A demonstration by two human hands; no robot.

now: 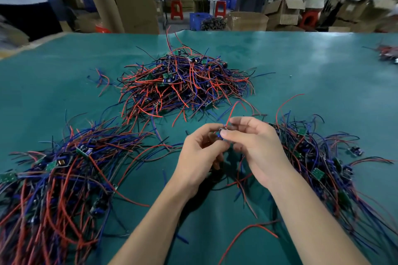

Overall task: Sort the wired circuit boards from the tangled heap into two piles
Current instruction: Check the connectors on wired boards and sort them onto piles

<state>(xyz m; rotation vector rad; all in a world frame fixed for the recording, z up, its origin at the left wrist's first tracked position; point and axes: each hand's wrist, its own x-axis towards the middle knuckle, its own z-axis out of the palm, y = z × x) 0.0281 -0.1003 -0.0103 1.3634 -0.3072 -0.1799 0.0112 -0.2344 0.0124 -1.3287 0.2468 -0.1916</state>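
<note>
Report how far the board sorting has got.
Done: two piles lie sorted, the left pile and the right pile. In hand: the left hand and right hand together pinch one board. Left: the heap behind them is still large, so much remains.

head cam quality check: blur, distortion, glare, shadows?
Head view: wide-angle bends the table edge; people at the top corners motion-blurred; heap sharp; soft glare on the mat at right; shadow under left hand and right hand.
</note>
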